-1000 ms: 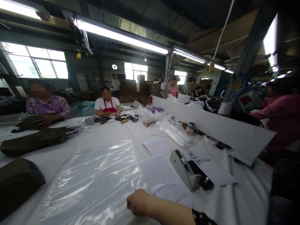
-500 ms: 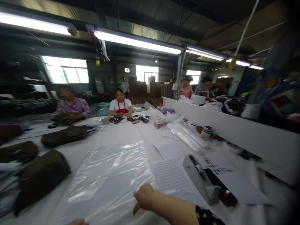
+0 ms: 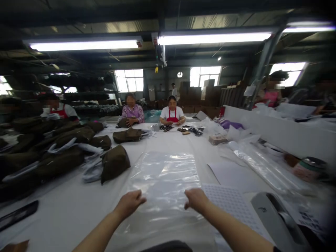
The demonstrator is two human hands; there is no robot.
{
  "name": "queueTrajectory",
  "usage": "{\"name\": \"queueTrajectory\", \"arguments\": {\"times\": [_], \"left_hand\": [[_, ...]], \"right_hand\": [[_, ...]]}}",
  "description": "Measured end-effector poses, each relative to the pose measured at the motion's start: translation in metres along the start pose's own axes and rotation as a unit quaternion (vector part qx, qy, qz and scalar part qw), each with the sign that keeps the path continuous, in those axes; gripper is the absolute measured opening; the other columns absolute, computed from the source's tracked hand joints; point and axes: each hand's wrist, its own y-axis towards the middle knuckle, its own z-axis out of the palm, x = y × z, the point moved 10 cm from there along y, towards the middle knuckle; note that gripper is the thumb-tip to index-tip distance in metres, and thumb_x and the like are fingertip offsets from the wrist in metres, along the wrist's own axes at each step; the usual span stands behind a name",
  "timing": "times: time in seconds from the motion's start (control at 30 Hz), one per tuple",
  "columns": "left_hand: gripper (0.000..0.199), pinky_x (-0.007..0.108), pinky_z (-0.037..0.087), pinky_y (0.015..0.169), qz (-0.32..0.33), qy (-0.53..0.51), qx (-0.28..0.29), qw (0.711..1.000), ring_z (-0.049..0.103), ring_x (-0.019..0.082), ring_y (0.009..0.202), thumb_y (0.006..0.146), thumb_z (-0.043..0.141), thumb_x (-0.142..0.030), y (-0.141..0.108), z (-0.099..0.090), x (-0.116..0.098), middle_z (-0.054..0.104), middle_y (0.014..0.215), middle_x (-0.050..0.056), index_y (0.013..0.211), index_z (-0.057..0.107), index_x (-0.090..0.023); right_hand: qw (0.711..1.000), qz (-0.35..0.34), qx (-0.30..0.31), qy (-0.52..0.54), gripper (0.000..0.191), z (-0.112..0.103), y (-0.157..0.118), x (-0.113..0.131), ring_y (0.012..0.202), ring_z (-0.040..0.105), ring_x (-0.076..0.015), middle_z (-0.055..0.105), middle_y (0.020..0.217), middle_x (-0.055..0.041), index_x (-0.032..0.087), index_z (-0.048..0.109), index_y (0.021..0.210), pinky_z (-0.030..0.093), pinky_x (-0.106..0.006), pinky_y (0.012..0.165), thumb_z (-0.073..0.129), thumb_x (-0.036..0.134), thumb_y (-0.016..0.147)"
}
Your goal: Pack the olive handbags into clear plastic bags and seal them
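Observation:
A flat, clear plastic bag (image 3: pixel 165 175) with shiny wrinkles lies on the white table in front of me. My left hand (image 3: pixel 130 202) is closed at the bag's left side, thumb and fingers pinched together. Across from it, my right hand (image 3: pixel 195 200) is closed at the right side in a similar pinch. The plastic between the hands looks drawn flat. A dark, rounded thing (image 3: pixel 168 246) shows at the bottom edge, mostly out of view. Beside my right forearm lies a sheet of printed labels (image 3: pixel 231 199).
Olive-brown fabric bags (image 3: pixel 115 162) are piled on the left, near a dark phone-like slab (image 3: pixel 19 215). On the right are a grey device (image 3: pixel 278 220), rolled plastic (image 3: pixel 262 168) and a lidded mug (image 3: pixel 309 168). Several co-workers sit or stand beyond the table.
The view has swung to the left. My left hand has come up from the bottom edge to the plastic bag's left side. Both hands now face each other across it.

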Motion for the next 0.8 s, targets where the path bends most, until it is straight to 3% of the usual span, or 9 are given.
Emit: {"name": "queueTrajectory", "arguments": {"times": [0.07,0.13,0.27,0.37,0.47,0.6,0.67,0.73,0.8], "left_hand": [[0.023,0.026,0.036,0.068,0.02,-0.017,0.002,1.0,0.057,0.018,0.08,0.087,0.041,-0.038,-0.007,-0.008,0.002,0.062,0.085,0.002,0.079,0.055,-0.022],[0.016,0.025,0.035,0.074,0.027,-0.027,0.019,0.999,0.057,0.017,0.087,0.086,0.045,-0.032,-0.017,-0.003,0.008,0.063,0.092,0.0,0.081,0.058,-0.024],[0.008,0.024,0.037,0.072,0.0,-0.035,0.046,0.998,0.058,0.018,0.083,0.077,0.059,-0.023,-0.032,0.024,0.015,0.065,0.083,0.0,0.069,0.06,-0.022],[0.021,0.025,0.037,0.065,-0.043,-0.039,0.035,0.998,0.059,0.02,0.075,0.066,0.072,-0.032,-0.032,0.037,0.017,0.064,0.072,0.001,0.064,0.056,-0.019],[0.028,0.027,0.037,0.064,-0.09,-0.054,-0.013,0.994,0.058,0.021,0.072,0.075,0.064,-0.044,-0.03,0.034,0.023,0.061,0.068,0.002,0.068,0.053,-0.019],[0.018,0.03,0.037,0.07,-0.175,-0.098,-0.091,0.975,0.058,0.022,0.076,0.084,0.05,-0.031,-0.049,0.019,0.053,0.059,0.07,0.003,0.07,0.05,-0.02],[0.019,0.031,0.037,0.07,-0.232,-0.14,-0.135,0.953,0.057,0.022,0.075,0.084,0.047,-0.023,-0.067,0.014,0.076,0.055,0.065,0.003,0.065,0.047,-0.019],[0.024,0.031,0.039,0.066,-0.288,-0.204,-0.181,0.918,0.056,0.021,0.07,0.083,0.046,-0.023,-0.082,0.011,0.096,0.048,0.057,0.002,0.06,0.042,-0.019],[0.025,0.029,0.041,0.06,-0.321,-0.291,-0.224,0.873,0.055,0.02,0.064,0.084,0.045,-0.028,-0.09,0.007,0.107,0.046,0.055,0.0,0.061,0.041,-0.019]], "right_hand": [[1.0,-0.022,-0.008,0.016,0.018,-0.013,-0.006,-0.008,0.083,0.063,-0.0229,0.067,0.087,-0.0075,0.019,0.064,0.091,0.044,-0.029,0.071,0.058,0.035,0.085],[0.998,-0.047,-0.001,0.035,0.021,-0.012,-0.016,-0.012,0.088,0.061,-0.0197,0.066,0.092,-0.0048,0.023,0.064,0.094,0.042,-0.028,0.075,0.044,0.027,0.092],[0.996,-0.043,0.054,0.051,0.021,0.028,-0.04,-0.01,0.077,0.063,-0.0188,0.068,0.077,-0.003,0.022,0.068,0.076,0.041,-0.025,0.068,0.052,0.011,0.082],[0.997,0.002,0.072,0.035,0.009,0.058,-0.049,-0.007,0.069,0.064,-0.0253,0.067,0.069,-0.0073,0.017,0.066,0.067,0.041,-0.028,0.06,0.067,0.009,0.069],[0.998,0.037,0.046,0.021,0.011,0.061,-0.048,-0.009,0.076,0.064,-0.03,0.068,0.076,-0.011,0.016,0.064,0.074,0.04,-0.03,0.061,0.073,0.019,0.067],[0.991,0.1,-0.059,0.064,0.023,0.042,-0.057,-0.034,0.07,0.062,-0.0243,0.063,0.07,-0.0044,0.021,0.052,0.075,0.037,-0.03,0.059,0.052,0.04,0.087],[0.971,0.156,-0.132,0.122,0.025,0.038,-0.07,-0.059,0.063,0.058,-0.0218,0.059,0.065,-0.0012,0.023,0.046,0.072,0.035,-0.031,0.056,0.041,0.04,0.09],[0.927,0.246,-0.192,0.208,0.023,0.043,-0.084,-0.089,0.057,0.054,-0.021,0.054,0.061,-0.0005,0.024,0.042,0.071,0.035,-0.032,0.053,0.042,0.042,0.086],[0.828,0.316,-0.267,0.378,0.025,0.051,-0.096,-0.11,0.053,0.052,-0.0201,0.05,0.059,0.0009,0.024,0.041,0.074,0.037,-0.032,0.05,0.051,0.047,0.078]]}}
